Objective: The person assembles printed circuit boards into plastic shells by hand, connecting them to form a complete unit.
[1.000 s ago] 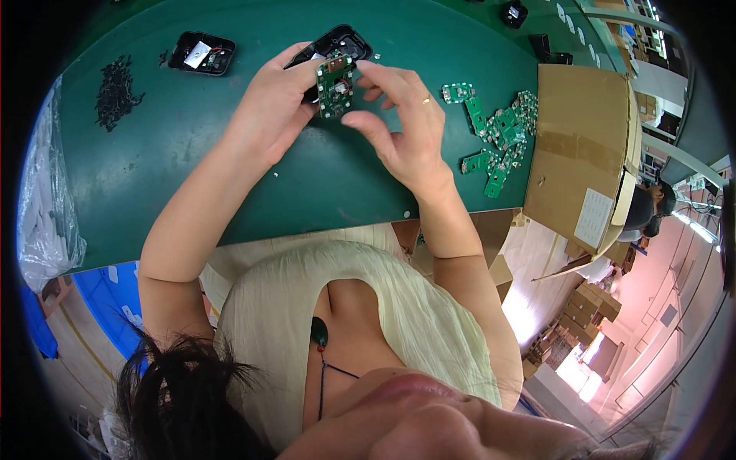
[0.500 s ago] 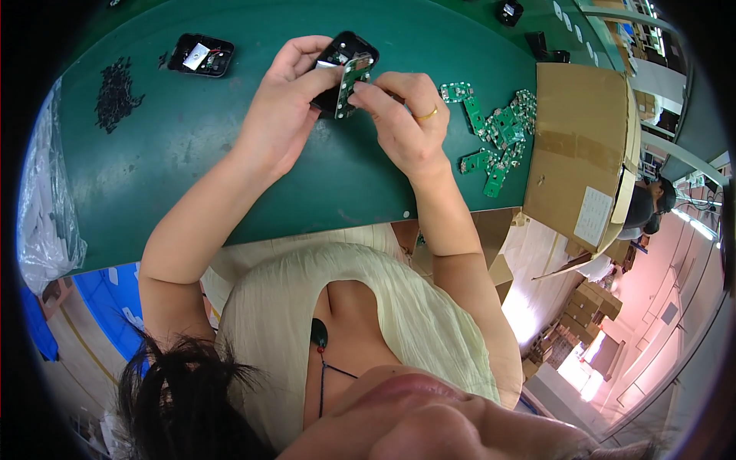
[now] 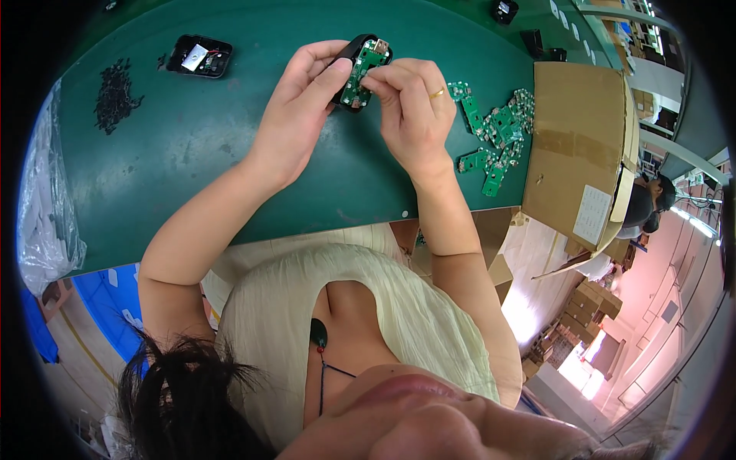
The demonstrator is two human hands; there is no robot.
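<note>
Circuit board (image 3: 371, 60) is up in both hands, above the far half of the green desk (image 3: 307, 203), lying face up over a black case (image 3: 355, 47). Left hand (image 3: 300, 100) is wrapped round the case with the thumb on the board's edge, probably so nothing slides around. Right hand (image 3: 418, 107) is pinched narrow on the board's other edge; can't tell if there's a tiny wire in there too. Can't see if the board sits fully down in the case either.

Off to the left there's a clear plastic bag (image 3: 46, 184) with whitish stuff inside. Over on the right, a cardboard box (image 3: 579, 115), contents hidden, with a loose heap of spare boards (image 3: 504, 126) beside it, I'd guess parked there for easy right-hand reach. Left side again: a pile of little black bits (image 3: 116, 96), and a bit further out an open case (image 3: 181, 63) with a silvery block (image 3: 195, 57) and red wires (image 3: 218, 54) inside.
</note>
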